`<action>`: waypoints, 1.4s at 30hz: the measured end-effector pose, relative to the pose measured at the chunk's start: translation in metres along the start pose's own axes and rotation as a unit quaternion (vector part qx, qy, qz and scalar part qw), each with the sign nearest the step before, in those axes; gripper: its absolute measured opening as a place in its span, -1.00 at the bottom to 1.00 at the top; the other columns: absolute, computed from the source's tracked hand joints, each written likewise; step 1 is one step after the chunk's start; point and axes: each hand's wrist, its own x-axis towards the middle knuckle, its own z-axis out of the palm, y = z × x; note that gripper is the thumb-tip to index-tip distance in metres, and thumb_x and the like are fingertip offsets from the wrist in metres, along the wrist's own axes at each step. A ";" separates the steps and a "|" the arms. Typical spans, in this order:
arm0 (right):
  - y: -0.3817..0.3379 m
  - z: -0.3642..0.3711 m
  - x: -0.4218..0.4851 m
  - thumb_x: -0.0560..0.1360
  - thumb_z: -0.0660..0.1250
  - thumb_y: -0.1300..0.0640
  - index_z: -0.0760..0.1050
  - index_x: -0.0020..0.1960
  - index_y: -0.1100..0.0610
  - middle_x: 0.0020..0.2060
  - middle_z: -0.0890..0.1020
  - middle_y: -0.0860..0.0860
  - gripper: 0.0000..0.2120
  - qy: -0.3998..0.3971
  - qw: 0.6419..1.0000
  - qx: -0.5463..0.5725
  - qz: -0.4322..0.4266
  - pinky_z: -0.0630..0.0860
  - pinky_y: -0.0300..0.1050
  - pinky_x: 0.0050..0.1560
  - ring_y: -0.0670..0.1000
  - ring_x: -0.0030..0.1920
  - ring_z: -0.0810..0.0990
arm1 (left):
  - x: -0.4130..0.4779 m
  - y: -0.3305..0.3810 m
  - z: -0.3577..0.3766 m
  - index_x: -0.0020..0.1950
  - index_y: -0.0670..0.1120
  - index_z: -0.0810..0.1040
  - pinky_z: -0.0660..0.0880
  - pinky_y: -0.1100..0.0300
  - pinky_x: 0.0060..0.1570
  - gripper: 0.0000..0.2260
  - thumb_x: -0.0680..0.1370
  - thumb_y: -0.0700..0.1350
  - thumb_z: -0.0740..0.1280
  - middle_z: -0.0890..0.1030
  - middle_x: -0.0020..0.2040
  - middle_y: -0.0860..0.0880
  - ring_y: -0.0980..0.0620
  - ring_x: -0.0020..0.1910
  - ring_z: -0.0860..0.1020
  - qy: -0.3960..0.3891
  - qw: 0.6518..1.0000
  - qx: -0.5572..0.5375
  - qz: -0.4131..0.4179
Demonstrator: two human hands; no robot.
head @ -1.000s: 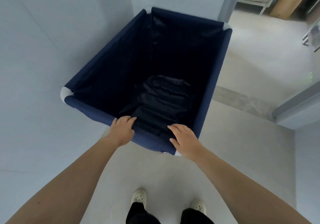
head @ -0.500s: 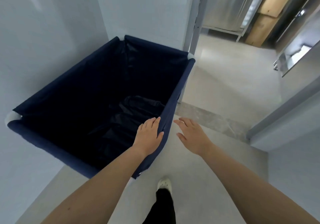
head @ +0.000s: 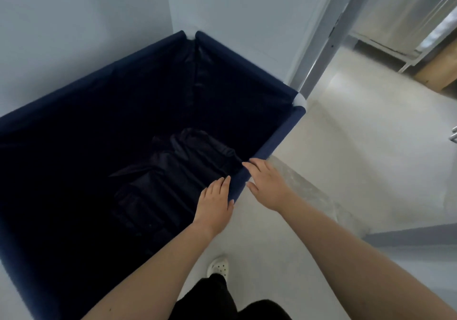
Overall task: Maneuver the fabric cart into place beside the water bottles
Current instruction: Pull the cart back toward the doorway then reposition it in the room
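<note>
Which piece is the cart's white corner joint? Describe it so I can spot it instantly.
Start at the grey door frame right of the wall corner. At its foot sits the navy fabric cart, whose right rim both hands touch. Follow that rim away from the hands to the white corner joint, the one bare pale patch between two navy-sleeved rails.

Navy fabric cart (head: 272, 144) stands open-topped, far corner tucked into the wall corner; dark cloth crumpled inside

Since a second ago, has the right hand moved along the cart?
Yes. The right hand left the near rim for the cart's side rail toward the door frame.
</note>
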 end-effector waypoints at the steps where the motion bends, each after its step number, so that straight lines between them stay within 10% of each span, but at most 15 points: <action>1: 0.009 -0.002 0.008 0.54 0.19 0.08 0.19 0.43 0.14 0.41 0.30 0.12 -0.51 -0.005 1.000 0.007 0.000 0.18 0.03 0.44 0.11 0.41 0.22 | 0.004 0.001 0.001 0.51 -0.09 -0.07 0.16 0.06 0.42 -0.46 0.61 0.04 0.07 0.17 0.50 -0.07 0.01 0.46 0.14 -0.002 1.000 0.002 -0.014; 10: 0.089 0.017 0.063 0.56 0.03 -0.16 0.15 0.44 0.02 0.44 0.24 0.01 -0.49 -0.143 0.978 -0.053 -0.143 -0.22 0.05 0.47 0.04 0.49 0.01 | 0.002 0.009 0.016 0.46 0.07 0.14 0.46 0.11 0.00 -0.52 0.57 0.21 0.00 0.51 0.19 0.03 0.02 0.06 0.50 0.010 0.990 0.004 -0.139; 19: 0.110 0.024 0.096 0.53 0.14 -0.19 0.40 0.24 0.03 0.05 0.52 -0.02 -0.60 -0.092 0.951 -0.085 -0.283 0.19 0.01 0.28 0.10 0.10 0.44 | -0.016 0.025 0.026 0.15 0.00 0.55 0.50 0.11 -0.28 -0.55 0.50 0.24 0.06 0.62 -0.17 0.04 -0.01 -0.24 0.55 0.137 0.949 0.093 -0.268; 42: 0.016 0.053 0.090 0.56 0.09 -0.16 0.21 0.37 -0.05 0.17 0.43 -0.01 -0.58 -0.141 0.913 -0.138 -0.357 0.16 0.05 0.32 0.10 0.18 0.36 | -0.100 0.003 0.026 0.26 0.01 0.45 0.38 -0.01 0.09 -0.65 0.53 0.11 0.25 0.58 0.02 0.00 -0.09 -0.02 0.50 0.159 0.886 0.086 -0.427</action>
